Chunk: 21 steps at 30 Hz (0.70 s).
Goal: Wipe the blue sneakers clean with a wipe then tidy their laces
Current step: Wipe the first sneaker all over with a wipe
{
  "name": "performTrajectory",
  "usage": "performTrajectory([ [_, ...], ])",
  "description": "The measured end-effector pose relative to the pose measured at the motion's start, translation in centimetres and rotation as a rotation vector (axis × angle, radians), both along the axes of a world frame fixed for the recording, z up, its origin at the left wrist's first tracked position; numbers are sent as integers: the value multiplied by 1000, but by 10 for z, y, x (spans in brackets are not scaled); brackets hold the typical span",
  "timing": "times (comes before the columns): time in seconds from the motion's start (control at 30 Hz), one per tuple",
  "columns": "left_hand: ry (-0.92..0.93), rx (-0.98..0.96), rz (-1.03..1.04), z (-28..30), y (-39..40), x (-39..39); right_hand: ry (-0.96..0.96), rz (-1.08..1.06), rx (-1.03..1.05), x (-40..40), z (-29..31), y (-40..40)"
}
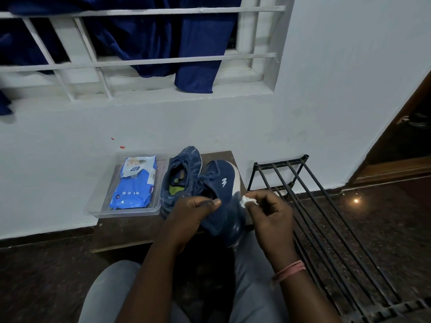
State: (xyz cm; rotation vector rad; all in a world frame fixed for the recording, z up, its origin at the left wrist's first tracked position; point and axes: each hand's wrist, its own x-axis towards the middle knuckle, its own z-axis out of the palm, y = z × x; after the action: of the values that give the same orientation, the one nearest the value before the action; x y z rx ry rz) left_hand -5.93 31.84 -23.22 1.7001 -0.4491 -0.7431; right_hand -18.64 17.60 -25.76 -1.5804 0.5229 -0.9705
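Your left hand (196, 206) grips the near blue sneaker (224, 201), toe pointing up and away toward the wall; your right hand (268, 210) pinches a crumpled wipe (247, 200) against its sole edge.

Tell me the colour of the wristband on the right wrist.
Pink, seen in the head view: the wristband circles the right wrist.

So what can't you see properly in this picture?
Head view only:
- Sole of the held sneaker: turned away, partly behind the left hand.
- Wipe: balled up in the right hand, so any dirt on it is hidden.
- Inside of the other sneaker: dark, contents unclear.
- Print on the wipes pack: too small to read.
- Black metal rack: cut off by the bottom edge.
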Motion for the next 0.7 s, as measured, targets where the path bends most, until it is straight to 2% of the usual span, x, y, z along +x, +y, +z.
performTrajectory([
  [0.13, -75, 107, -64, -9, 3, 2, 113, -19, 96, 13, -27, 4],
  [0.37, -180, 184, -106, -20, 6, 0, 161, -92, 216, 13, -48, -10],
  [0.7, -195, 211, -146, -21, 1, 1, 276, -3, 210, 24, -45, -13],
])
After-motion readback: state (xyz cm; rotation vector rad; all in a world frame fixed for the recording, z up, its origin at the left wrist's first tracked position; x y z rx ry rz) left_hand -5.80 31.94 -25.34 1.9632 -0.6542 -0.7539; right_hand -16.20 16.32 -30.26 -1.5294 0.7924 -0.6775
